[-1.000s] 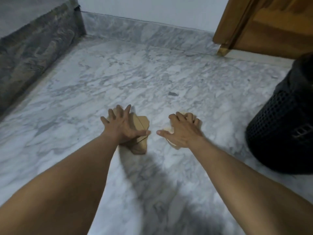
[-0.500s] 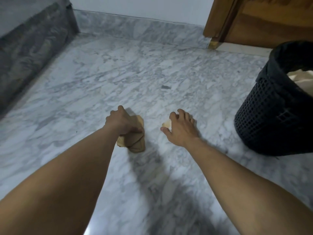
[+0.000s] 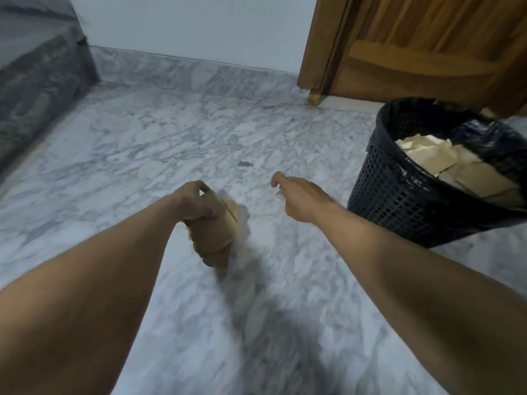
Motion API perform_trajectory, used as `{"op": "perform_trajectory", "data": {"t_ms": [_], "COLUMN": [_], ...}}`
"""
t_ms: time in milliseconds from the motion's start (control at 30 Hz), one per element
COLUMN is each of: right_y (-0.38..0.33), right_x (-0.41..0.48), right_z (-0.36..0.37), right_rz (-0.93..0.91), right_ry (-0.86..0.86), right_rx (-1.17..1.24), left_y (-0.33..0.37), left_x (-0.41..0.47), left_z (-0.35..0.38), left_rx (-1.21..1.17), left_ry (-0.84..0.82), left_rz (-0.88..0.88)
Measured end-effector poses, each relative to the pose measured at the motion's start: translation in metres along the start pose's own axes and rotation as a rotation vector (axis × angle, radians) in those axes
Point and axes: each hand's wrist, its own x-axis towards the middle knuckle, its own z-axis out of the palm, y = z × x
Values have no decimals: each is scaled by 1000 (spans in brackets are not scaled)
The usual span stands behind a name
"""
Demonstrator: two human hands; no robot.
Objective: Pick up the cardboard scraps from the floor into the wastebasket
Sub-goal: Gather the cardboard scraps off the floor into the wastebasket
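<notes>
The left forearm [image 3: 114, 275] and the right forearm [image 3: 399, 266] are seen bare and stretched forward from the lower corners of the view, drawn in toward the middle. The left hand [image 3: 196, 202] is turned back-up, and its fingers are curled tightly round a bundle of brown cardboard scraps [image 3: 216, 238], which hangs blurred below the fist. The right hand [image 3: 299, 198] is held a little apart from it at about the same height, knuckles up, fingers tucked under. A pale scrap [image 3: 280, 194] is glimpsed pinched beneath them, though the grip itself is mostly hidden.
</notes>
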Motion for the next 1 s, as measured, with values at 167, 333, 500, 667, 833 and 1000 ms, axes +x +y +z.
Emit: {"op": "perform_trajectory", "data": {"t_ms": [167,333,500,667,833,1000], "right_y": [9,43,124,184,216,251], "right_x": [-11,-56,-102,-125,-150,-180], "right_z": [-106,-207,-238,-228,-223,-190], "right_rz": [-38,61,375,588,625,752], "right_ry": [165,345,371,341,407,368], "right_rx": [-66,-88,-26,214,409,284], "left_y": [93,214,317,383,391,360], "left_x": [-8,-35,-53,-53,-30,-14], "left_z": [-53,-82,-54,25,78,98], "left_rx": [-198,-371,-453,-389,-99,71], "left_ry": [16,32,-27,-106,62,32], "left_rz": [200,352,471,475,525,498]}}
